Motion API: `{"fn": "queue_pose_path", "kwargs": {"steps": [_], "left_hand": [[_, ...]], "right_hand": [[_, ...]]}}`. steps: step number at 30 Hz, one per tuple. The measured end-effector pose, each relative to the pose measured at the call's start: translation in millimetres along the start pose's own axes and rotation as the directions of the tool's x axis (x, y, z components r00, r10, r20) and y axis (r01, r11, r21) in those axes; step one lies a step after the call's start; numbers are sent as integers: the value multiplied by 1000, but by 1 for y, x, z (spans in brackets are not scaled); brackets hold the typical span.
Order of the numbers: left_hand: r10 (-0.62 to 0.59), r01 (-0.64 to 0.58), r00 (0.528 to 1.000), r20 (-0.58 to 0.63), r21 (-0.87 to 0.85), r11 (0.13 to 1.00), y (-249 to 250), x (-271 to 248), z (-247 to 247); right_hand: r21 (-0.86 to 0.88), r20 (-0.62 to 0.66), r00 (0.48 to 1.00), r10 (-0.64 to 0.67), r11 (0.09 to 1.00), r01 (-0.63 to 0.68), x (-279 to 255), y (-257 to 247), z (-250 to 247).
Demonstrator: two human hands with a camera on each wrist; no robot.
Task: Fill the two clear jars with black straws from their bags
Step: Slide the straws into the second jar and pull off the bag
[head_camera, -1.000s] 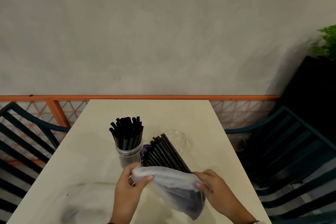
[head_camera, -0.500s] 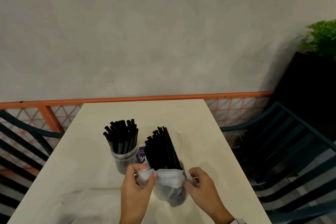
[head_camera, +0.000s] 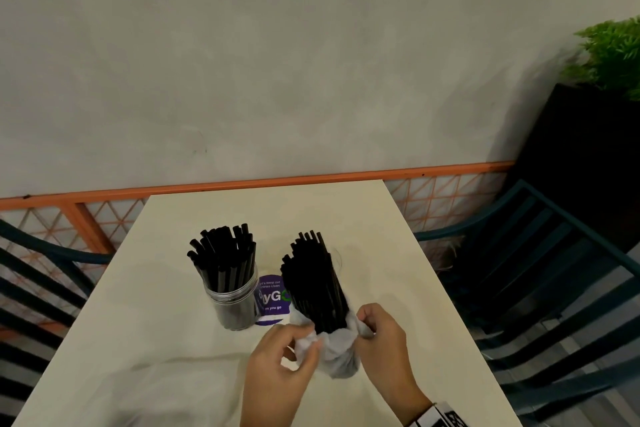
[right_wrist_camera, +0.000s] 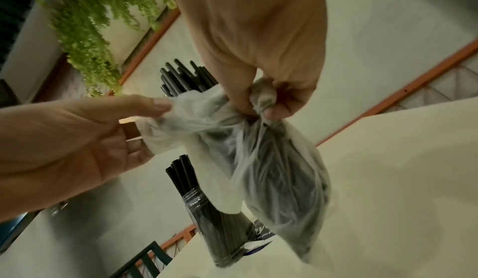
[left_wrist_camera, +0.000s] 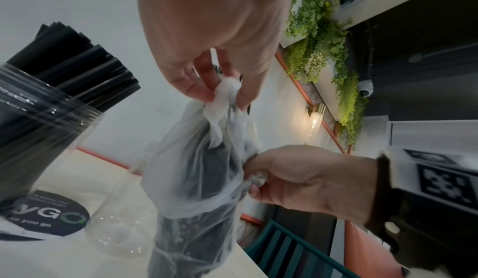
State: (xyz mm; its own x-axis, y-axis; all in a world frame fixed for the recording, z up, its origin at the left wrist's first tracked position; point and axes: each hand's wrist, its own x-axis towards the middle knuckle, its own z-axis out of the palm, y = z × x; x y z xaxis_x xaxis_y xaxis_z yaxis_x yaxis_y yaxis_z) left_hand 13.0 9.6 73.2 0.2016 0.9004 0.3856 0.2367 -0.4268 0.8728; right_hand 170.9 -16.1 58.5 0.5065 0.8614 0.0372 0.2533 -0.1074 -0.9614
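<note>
A clear jar [head_camera: 235,302] packed with black straws stands left of centre on the cream table [head_camera: 173,340]. To its right a bundle of black straws [head_camera: 315,281] stands upright in a thin translucent bag [head_camera: 337,355] that is bunched low around its base. My left hand [head_camera: 310,343] pinches the bag's left edge [left_wrist_camera: 225,92]. My right hand [head_camera: 363,322] pinches its right edge [right_wrist_camera: 261,102]. The second clear jar [left_wrist_camera: 121,221] stands empty just behind the bundle, with only its rim [head_camera: 337,256] showing in the head view.
A round purple sticker [head_camera: 272,298] lies on the table between the jars. An empty clear bag [head_camera: 138,388] lies flat at the near left. Dark teal chairs stand at the left [head_camera: 41,270] and right [head_camera: 540,270]. An orange rail [head_camera: 242,184] runs behind the table.
The straw bundle has swung from leaning right to upright. The bag has slid down from mid-bundle to its base. Both hands have come closer together on the bag's edges.
</note>
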Motion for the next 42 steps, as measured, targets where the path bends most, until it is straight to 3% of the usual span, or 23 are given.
{"fn": "queue_pose_path", "kwargs": {"steps": [3, 5, 6, 10, 14, 15, 17, 19, 20, 23, 25, 28, 31, 36, 40, 42], "left_hand": [[-23, 23, 1000, -11, 1, 1000, -3, 4, -3], [-29, 28, 1000, -13, -14, 1000, -4, 4, -5], [-34, 33, 999, -9, -22, 999, -4, 4, -4], [-28, 34, 994, 103, -57, 998, -1, -4, 1], [-22, 11, 939, 343, 34, 999, -3, -10, -8], [-27, -10, 938, 347, 106, 994, 0, -9, -12], [-3, -33, 986, 167, 212, 977, 11, 0, -21], [77, -75, 997, 2, 260, 963, 22, 14, -24], [67, -67, 998, 11, 267, 961, 28, 22, -21], [-92, 3, 969, 228, 360, 933, 35, 34, 0], [-144, 12, 955, 257, 454, 891, 37, 36, 16], [-58, -60, 979, 194, 550, 833, 38, 40, 29], [20, -148, 976, 218, 593, 792, 34, 48, 36], [25, -281, 920, 392, 611, 740, 27, 47, 44], [62, -380, 861, 505, 557, 739, 35, 39, 53], [73, -382, 857, 510, 536, 753, 38, 40, 53]], "right_hand": [[92, 203, 978, -51, 995, 33, -7, -7, -6], [153, 406, 913, -32, 988, -34, -14, -8, -11], [122, 440, 898, -15, 992, -43, -16, -8, -11], [88, 280, 960, -6, 996, -19, -14, -3, -10], [160, 274, 961, 39, 983, -85, -9, 14, -18], [155, 289, 956, 53, 983, -101, -9, 19, -21], [115, 316, 945, 89, 985, -131, -10, 29, -25], [76, 323, 940, 112, 987, -143, -12, 39, -24], [59, 319, 941, 112, 989, -138, -12, 44, -23], [1, 317, 944, 95, 995, -101, -12, 50, -20], [-41, 361, 930, 76, 997, -65, -10, 50, -20], [-64, 403, 912, 69, 997, -47, -8, 52, -22], [-48, 401, 912, 84, 996, -70, -5, 58, -24], [-41, 394, 898, 194, 980, -194, -3, 71, -25], [-146, 381, 890, 250, 967, -209, 4, 89, -27], [-165, 347, 904, 249, 965, -202, 4, 82, -29]]}}
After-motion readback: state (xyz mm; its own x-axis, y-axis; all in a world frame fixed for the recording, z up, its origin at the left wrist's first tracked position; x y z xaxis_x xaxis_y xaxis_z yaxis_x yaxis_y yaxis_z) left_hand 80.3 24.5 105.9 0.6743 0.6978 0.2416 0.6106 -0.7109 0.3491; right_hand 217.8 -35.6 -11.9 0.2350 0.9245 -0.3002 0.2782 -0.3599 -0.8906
